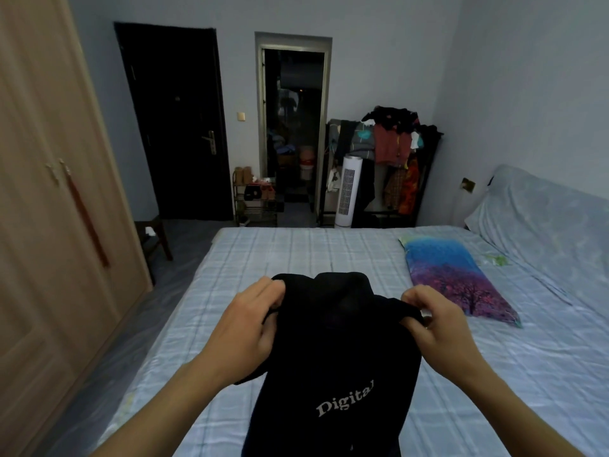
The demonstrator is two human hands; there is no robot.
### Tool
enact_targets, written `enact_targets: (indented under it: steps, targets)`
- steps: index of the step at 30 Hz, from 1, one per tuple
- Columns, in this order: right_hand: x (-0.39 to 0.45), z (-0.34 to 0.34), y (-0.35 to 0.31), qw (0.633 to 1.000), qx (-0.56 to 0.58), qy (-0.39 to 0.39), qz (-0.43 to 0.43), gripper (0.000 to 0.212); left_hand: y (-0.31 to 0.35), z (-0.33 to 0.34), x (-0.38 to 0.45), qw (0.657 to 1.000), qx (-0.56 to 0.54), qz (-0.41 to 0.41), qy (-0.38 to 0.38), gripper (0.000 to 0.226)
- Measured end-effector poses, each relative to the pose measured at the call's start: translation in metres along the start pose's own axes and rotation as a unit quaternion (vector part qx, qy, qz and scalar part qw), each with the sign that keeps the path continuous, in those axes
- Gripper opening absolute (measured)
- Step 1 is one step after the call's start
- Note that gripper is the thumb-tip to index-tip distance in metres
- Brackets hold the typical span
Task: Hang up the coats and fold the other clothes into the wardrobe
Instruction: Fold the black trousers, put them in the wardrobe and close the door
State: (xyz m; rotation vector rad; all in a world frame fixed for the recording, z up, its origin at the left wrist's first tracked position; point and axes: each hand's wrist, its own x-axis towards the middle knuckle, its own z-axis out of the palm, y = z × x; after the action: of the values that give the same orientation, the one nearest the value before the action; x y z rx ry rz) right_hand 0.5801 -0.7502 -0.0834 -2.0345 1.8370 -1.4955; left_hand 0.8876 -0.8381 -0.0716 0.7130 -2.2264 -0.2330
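Now, your hands: left hand point(245, 319) and right hand point(435, 319) each pinch a shoulder of the top point(333, 351).
Top: black, white "Digital" print, held up above the bed point(296, 249).
Wardrobe point(49, 192): at your left, doors closed.
Pillow point(456, 275): on the bed, right of the top.

Dim bedroom: checked bed point(296, 252), dark door point(174, 120), pale walls point(379, 44).

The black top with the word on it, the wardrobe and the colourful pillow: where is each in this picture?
black top point(333, 351): head view, on the plain cloth above the white lettering.
wardrobe point(39, 192): head view, on the closed wooden door at left.
colourful pillow point(451, 275): head view, on its middle, lying on the bed.
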Motion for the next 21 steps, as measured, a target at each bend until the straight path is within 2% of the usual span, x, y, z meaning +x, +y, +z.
enact_targets:
  steps: [1, 2, 3, 4, 5, 6, 8, 10, 17, 21]
  targets:
    - [-0.002, 0.002, 0.001, 1.0, 0.01, 0.001, 0.01, 0.033, 0.001, -0.001, -0.001, 0.992, -0.105, -0.056, -0.033, 0.03]
    - [-0.003, 0.003, 0.002, 1.0, 0.017, 0.002, 0.017, 0.033, 0.003, -0.003, -0.001, 0.962, -0.232, -0.125, -0.073, 0.035]
    - [-0.005, 0.004, 0.003, 0.999, 0.021, 0.003, 0.024, 0.034, 0.005, -0.001, -0.002, 0.913, -0.35, -0.185, -0.101, 0.037]
    - [-0.008, 0.005, 0.005, 0.999, 0.022, 0.004, 0.03, 0.034, 0.006, 0.004, -0.003, 0.87, -0.423, -0.231, -0.103, 0.032]
    - [-0.01, 0.006, 0.007, 0.999, 0.021, 0.005, 0.034, 0.035, 0.007, 0.01, -0.003, 0.849, -0.448, -0.267, -0.081, 0.025]
    - [-0.013, 0.006, 0.009, 0.999, 0.019, 0.004, 0.038, 0.035, 0.008, 0.017, -0.002, 0.845, -0.441, -0.298, -0.052, 0.017]
    - [-0.018, 0.004, 0.015, 0.999, 0.015, 0.0, 0.044, 0.035, 0.009, 0.028, 0.002, 0.864, -0.384, -0.324, -0.013, 0.01]
    - [-0.022, -0.001, 0.021, 0.999, 0.011, -0.005, 0.051, 0.034, 0.006, 0.036, 0.006, 0.891, -0.33, -0.311, -0.01, 0.011]
    - [-0.01, -0.034, 0.042, 0.999, -0.013, -0.009, 0.032, 0.029, 0.024, 0.029, 0.046, 0.955, -0.223, -0.195, 0.006, 0.009]
    - [0.004, -0.045, 0.059, 1.0, -0.024, -0.006, 0.002, 0.02, 0.035, 0.028, 0.072, 0.975, -0.148, -0.163, 0.016, 0.009]
